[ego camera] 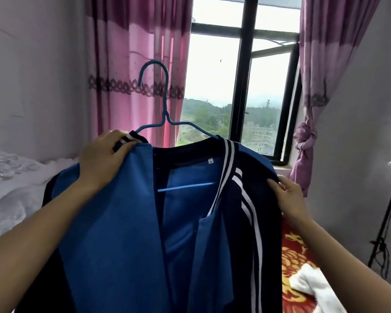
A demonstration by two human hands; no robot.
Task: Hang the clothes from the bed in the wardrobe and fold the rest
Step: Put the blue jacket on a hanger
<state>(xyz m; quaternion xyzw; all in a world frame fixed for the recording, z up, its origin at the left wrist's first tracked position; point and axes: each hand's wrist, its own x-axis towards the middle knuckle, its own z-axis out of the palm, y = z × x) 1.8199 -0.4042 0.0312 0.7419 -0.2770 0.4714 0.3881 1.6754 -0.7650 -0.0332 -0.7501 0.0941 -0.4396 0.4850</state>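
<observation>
A blue and navy jacket (113, 233) with white stripes hangs open on a blue wire hanger (165, 105), held up in front of the window. My left hand (102, 159) grips the jacket's left shoulder at the striped collar edge. My right hand (289, 195) pinches the navy right shoulder. The hanger's hook points up and left, free of any rail. Its lower bar shows inside the open front.
The bed (296, 267) with a red flowered cover lies below right, a white garment (312, 285) on it. White bedding (11, 177) sits at the left. Pink curtains (131, 64) flank the window (246, 86). A black stand (386, 218) leans at the right wall.
</observation>
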